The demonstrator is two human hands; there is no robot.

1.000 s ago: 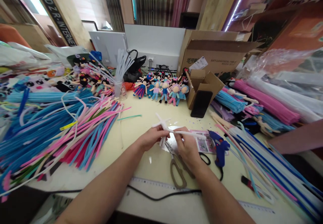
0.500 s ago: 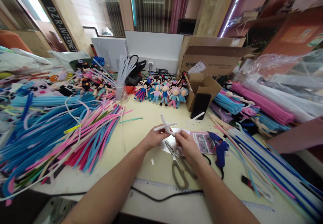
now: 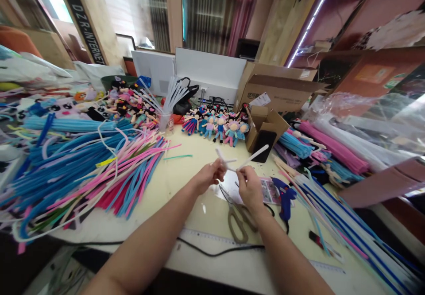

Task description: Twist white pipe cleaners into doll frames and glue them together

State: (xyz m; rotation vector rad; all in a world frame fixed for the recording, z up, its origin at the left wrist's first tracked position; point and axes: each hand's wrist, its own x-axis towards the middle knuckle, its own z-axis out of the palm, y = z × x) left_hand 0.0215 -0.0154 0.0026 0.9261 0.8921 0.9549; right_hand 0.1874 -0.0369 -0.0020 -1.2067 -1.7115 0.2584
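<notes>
White fuzzy pipe cleaners (image 3: 227, 159), bent and crossed, are pinched in my left hand (image 3: 210, 175) above the middle of the table. My right hand (image 3: 249, 184) has its fingers closed on the same white piece, where a straight white strip (image 3: 255, 157) sticks up to the right. Scissors with grey-brown handles (image 3: 237, 223) lie below my hands, blades partly apart. Under my hands is a shiny white sheet (image 3: 229, 184), and a blue glue gun (image 3: 286, 199) lies right of my right hand.
Blue and pink pipe cleaners (image 3: 83, 175) are heaped on the left, more (image 3: 345, 219) on the right. Small dolls (image 3: 219, 126) and an open carton (image 3: 268, 129) with a dark phone (image 3: 264, 146) stand behind. A ruler (image 3: 212, 236) and black cable (image 3: 215, 254) lie in front.
My hands have moved slightly apart. The long white strip now rises from my right hand's fingers, and the crossed piece has turned. The whole view has shifted a little.
</notes>
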